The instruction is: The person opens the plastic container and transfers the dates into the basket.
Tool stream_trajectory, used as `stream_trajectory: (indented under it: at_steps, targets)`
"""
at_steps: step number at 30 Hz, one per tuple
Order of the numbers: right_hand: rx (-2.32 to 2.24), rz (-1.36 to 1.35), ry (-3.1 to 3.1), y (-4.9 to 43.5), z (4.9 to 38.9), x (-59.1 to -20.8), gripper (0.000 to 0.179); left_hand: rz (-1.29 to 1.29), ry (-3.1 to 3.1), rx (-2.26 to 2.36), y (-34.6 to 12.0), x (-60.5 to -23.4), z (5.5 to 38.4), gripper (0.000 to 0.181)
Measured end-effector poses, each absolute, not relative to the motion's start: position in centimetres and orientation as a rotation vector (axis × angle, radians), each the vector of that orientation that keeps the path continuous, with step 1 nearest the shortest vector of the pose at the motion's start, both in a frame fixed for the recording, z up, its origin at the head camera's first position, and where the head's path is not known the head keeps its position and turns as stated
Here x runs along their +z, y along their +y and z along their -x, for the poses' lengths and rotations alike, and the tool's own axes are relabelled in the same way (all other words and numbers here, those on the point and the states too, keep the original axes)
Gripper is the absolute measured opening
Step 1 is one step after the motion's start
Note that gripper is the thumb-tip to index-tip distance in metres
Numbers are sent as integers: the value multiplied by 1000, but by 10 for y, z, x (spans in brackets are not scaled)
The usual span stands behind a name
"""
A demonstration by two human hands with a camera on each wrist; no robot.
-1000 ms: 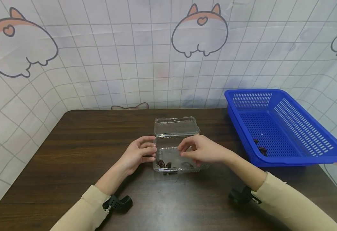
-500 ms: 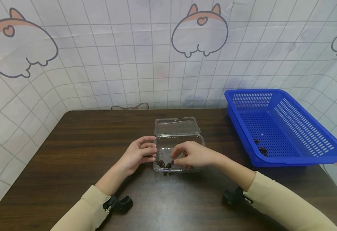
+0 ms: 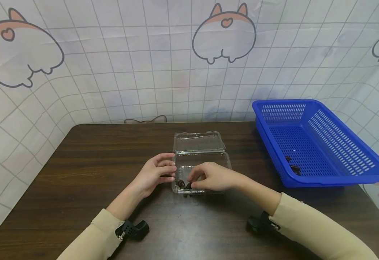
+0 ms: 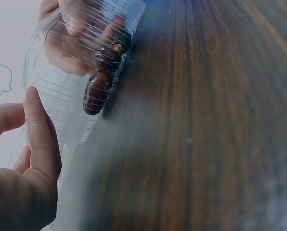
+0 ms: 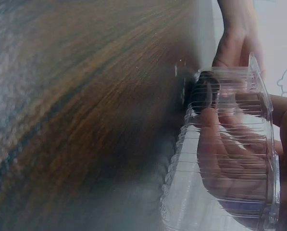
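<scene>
A clear plastic clamshell box (image 3: 198,143) stands on the table with its lid folded back. Several dark brown, glossy dates (image 3: 181,184) lie at its near left corner; through the ridged wall the left wrist view shows one date (image 4: 96,92) clearly. My left hand (image 3: 155,175) rests its fairly straight fingers against the box's left side. Inside the box, my right hand (image 3: 213,177) bends its finger and thumb round one date (image 3: 188,185). The right wrist view shows a fingertip against a dark date (image 5: 205,91), partly blurred by the plastic.
A blue slotted plastic basket (image 3: 322,144) stands at the table's right, a few dates (image 3: 295,169) in its near left corner. The brown wood-grain table (image 3: 111,151) meets a white gridded cloth (image 3: 137,72) behind.
My right hand has moved left and down inside the box, from above its right half to the dates at the near left corner. My left hand stays put.
</scene>
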State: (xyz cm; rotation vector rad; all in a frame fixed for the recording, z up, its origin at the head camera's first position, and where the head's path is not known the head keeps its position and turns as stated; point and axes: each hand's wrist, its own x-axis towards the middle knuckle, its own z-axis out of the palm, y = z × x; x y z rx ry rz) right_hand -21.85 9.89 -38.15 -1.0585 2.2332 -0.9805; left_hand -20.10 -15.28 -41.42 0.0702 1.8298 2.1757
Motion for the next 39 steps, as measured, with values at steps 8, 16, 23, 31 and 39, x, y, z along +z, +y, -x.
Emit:
stream_trajectory:
  at_steps: [8,16,23,31,39]
  targets:
    - [-957,1068,2239,95,219,-382,20,-70,1844,2161,-152,-413,201,52]
    - [-965,1060,2208,91,220,-383,17,-68,1863,2147,-153,-415,201,52]
    - [-944,1080,2228,89,221,-385,12,-67,1873,2143,-153,-415,202,52]
    - [-947,1086,2234,88,222,-387,10,-61,1864,2152,-153,-416,202,52]
    - [-1040,1036,2227,93,223,-381,10,-62,1863,2155,-153,-417,203,52]
